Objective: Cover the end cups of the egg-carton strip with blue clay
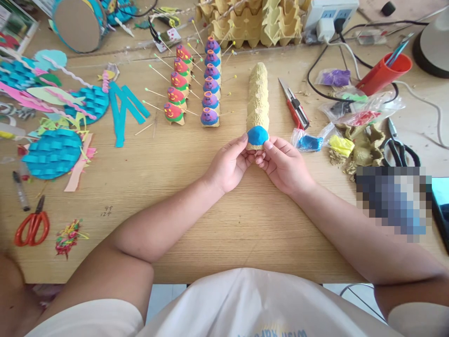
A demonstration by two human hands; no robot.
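Note:
A strip of tan egg carton (258,93) lies lengthwise away from me, its near cup covered with blue clay (257,135). My left hand (233,161) pinches the left side of that near cup, thumb on the clay's edge. From the other side my right hand (286,164) grips the same cup, its thumb at the clay's right edge. Fingers of both hands curl beneath the cup's front. To the left stand two finished-looking rows of carton cups: a purple-and-blue caterpillar (211,86) and a red-and-green caterpillar (178,86), both with pins sticking out.
A utility knife (295,106), bagged blue clay (310,142), yellow clay (342,146) and black scissors (400,145) lie at right, near a red cup (384,72). Red-handled scissors (33,227) and blue woven paper pieces (52,153) lie left. Egg cartons (245,23) stand behind.

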